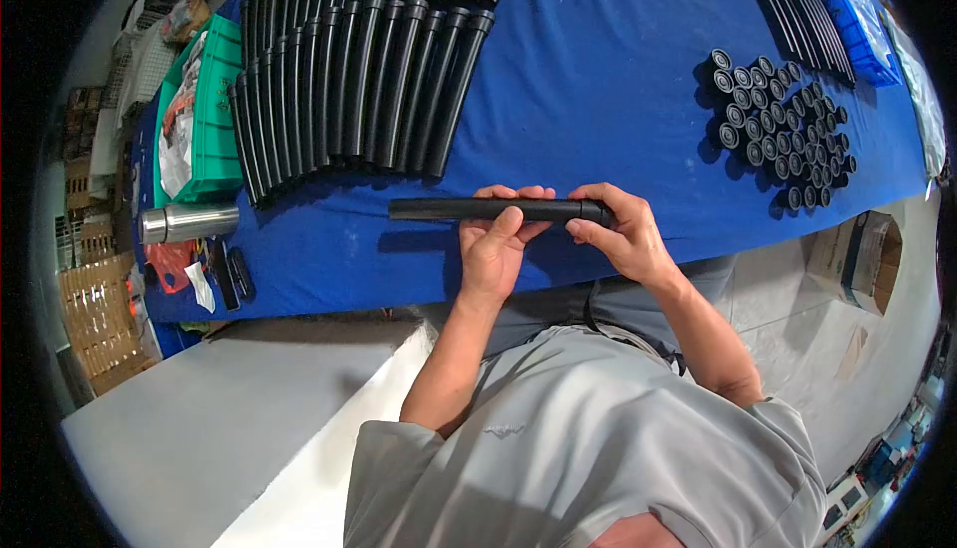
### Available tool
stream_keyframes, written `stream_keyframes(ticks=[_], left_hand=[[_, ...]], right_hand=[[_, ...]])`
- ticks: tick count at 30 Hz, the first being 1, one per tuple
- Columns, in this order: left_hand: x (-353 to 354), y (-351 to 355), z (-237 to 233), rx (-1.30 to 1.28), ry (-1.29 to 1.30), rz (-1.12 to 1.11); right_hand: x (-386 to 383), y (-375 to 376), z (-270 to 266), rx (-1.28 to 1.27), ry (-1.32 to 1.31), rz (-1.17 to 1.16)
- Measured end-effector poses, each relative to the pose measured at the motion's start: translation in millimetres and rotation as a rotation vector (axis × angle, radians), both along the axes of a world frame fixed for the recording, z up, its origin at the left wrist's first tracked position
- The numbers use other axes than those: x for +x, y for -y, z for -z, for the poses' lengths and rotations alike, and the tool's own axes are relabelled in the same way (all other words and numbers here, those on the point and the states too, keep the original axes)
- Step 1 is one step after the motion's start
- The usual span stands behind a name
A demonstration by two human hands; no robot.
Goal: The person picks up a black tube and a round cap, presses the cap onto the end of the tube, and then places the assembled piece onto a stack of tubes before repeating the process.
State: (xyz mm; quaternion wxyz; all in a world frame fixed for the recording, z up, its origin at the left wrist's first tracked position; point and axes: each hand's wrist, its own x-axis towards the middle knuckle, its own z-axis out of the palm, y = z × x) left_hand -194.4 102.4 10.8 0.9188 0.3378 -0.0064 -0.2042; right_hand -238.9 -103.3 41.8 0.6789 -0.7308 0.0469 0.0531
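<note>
A black tube (439,209) lies level across both hands, above the near part of the blue cloth. My left hand (493,254) is wrapped round its middle, thumb in front and fingertips showing behind. At the tube's right end, my right hand (628,234) grips a wider black end cap (590,212) between thumb and fingers. Whether the cap is fully seated on the tube cannot be made out. Rows of similar black tubes (379,89) with collared ends lie at the back left. A cluster of small round black caps (778,119) stands on the cloth to the right.
A green bin (214,119) with bagged things stands at the left, near a steel flask (194,222). Thin black rods (797,19) and a blue bin (852,14) are at the far right. Below the table edge sits an open cardboard box (867,261).
</note>
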Motion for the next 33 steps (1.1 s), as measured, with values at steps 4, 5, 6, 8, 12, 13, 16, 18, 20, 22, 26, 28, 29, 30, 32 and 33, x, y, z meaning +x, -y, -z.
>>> stream_keyframes(ticks=[4,5,6,8,12,13,16,18,20,22,26,28,29,30,32,33], left_hand=[[0,0,0,0.000,-0.014,0.012],[0,-1,0,-0.005,-0.023,0.014],[1,-1,0,-0.010,-0.030,0.016],[1,-2,1,-0.025,-0.039,0.021],[0,-3,5,-0.018,-0.032,0.015],[0,-2,1,-0.051,-0.052,0.004],[4,-2,-5,-0.114,-0.064,-0.003],[4,-6,5,-0.095,-0.024,0.021],[3,-5,7,-0.099,-0.049,0.022],[3,-4,6,-0.094,-0.064,0.019],[3,-3,5,-0.097,-0.081,0.003],[2,-2,4,-0.111,-0.082,-0.008],[2,-2,4,-0.094,-0.076,-0.006],[2,-2,4,-0.079,-0.072,-0.004],[1,-1,5,-0.081,-0.058,0.003],[3,-1,6,-0.115,-0.054,0.019]], right_hand=[[1,3,-8,0.011,-0.042,-0.035],[1,4,-9,0.014,-0.051,-0.044],[1,3,-11,-0.037,-0.025,-0.036],[-1,1,-15,-0.138,0.029,-0.022],[-3,-5,-9,-0.417,0.483,0.024],[-6,-3,-10,-0.374,0.405,0.010],[-9,5,-14,-0.289,0.232,-0.015],[-10,6,-4,-0.234,0.153,0.004],[-13,5,-1,-0.156,0.067,0.020],[-12,2,-8,-0.057,-0.012,0.036],[-9,3,-8,-0.139,0.033,0.010],[-8,7,-19,-0.298,0.100,-0.027],[-5,5,-21,-0.404,0.267,-0.017],[-3,2,-24,-0.510,0.434,-0.008],[-6,5,-15,-0.602,0.540,-0.053],[-5,6,-18,-0.547,0.496,-0.060]])
